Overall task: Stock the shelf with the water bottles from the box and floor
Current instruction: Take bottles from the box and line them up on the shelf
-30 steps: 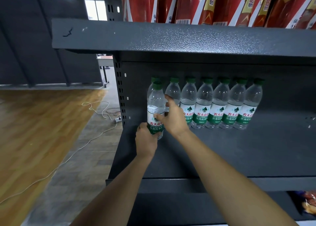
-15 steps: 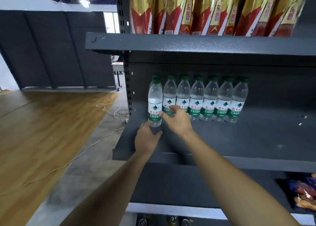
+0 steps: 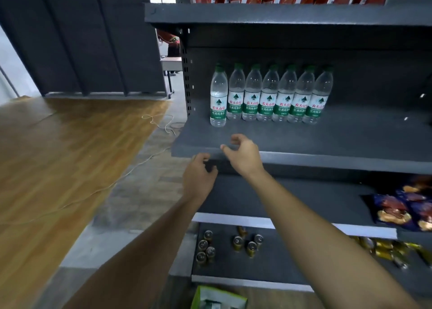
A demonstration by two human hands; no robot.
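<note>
Both hands were empty, fingers loosely curled: the left hand (image 3: 198,173) hung below the shelf (image 3: 327,140) lip, the right hand (image 3: 243,154) at its front edge. The stocked water bottles (image 3: 268,96) stood upright in a row well behind them. The green box (image 3: 218,298) sat low, directly beneath the forearms, roughly equally near either hand, so the next reach probably went downward.

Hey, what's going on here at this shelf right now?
A person is stocking water bottles on a grey metal shelf. A row of green-capped bottles stands along the back, and one more bottle stands upright at the left end, slightly in front of the row. Both hands are empty: the left hand and right hand hover near the shelf's front edge, fingers loosely curled. A green-edged box sits on the floor below.
</note>
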